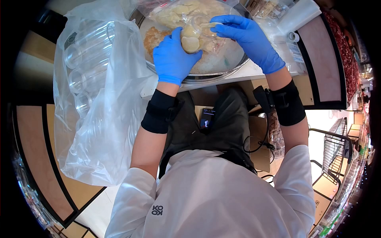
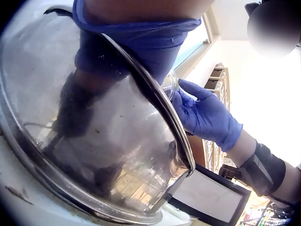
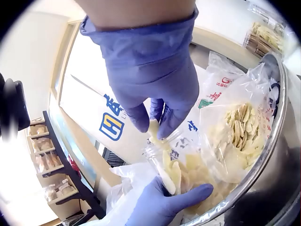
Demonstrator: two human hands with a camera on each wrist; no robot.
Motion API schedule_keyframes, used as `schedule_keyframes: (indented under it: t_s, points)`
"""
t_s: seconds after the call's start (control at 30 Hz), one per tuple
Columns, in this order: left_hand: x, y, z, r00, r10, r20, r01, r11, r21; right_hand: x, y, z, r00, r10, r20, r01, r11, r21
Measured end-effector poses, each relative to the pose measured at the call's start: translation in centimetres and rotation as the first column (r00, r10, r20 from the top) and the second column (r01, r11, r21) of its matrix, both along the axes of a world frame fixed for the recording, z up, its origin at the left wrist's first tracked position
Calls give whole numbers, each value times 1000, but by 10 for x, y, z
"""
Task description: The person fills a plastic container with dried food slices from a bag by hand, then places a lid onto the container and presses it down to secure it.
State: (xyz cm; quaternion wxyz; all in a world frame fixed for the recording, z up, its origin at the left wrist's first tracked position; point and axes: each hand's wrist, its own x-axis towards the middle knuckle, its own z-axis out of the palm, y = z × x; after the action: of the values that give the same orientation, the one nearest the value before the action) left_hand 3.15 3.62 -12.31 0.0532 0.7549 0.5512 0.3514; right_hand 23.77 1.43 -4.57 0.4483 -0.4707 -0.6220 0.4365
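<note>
In the head view my blue-gloved left hand (image 1: 174,59) holds a clear plastic jar (image 3: 164,149) over a round metal basin (image 1: 212,70). Pale yellow dried slices (image 3: 172,174) stand in the jar, some flat against its wall. My gloved right hand (image 1: 248,39) is at the jar's mouth, and in the right wrist view its fingertips pinch a few slices (image 3: 154,129). More loose slices lie below the jar, inside the basin. In the left wrist view the basin's outer wall (image 2: 103,136) covers most of the work.
Left of the basin, a large translucent bag (image 1: 107,142) holds several clear jars (image 1: 75,79). An open bag of slices (image 3: 242,132) lies in the basin. A plastic roll (image 1: 299,18) is at the back right. A phone (image 1: 206,119) is between the person's legs.
</note>
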Motion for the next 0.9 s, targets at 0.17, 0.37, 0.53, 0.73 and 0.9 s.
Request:
schedule_keyframes:
  t_s: [0.17, 0.37, 0.53, 0.73, 0.9]
  points:
    - [0, 0, 0, 1000, -4, 7, 4, 1000, -9, -1, 0, -1, 999, -7, -34, 6, 1000, -30]
    - [0, -1, 3, 1000, -5, -18, 5, 999, -38, -1, 2, -6, 998, -44, 34, 43, 998, 39]
    - [0, -1, 2, 1000, -2, -26, 1, 999, -32, 2, 7, -17, 997, -65, -46, 71, 987, 148]
    - [0, 0, 2, 999, -7, -33, 6, 999, -38, -2, 10, -26, 969, -141, 201, 57, 925, 376]
    - [0, -1, 3, 1000, -12, -17, 11, 999, -43, -7, 11, -27, 965, -165, 203, 58, 892, 449]
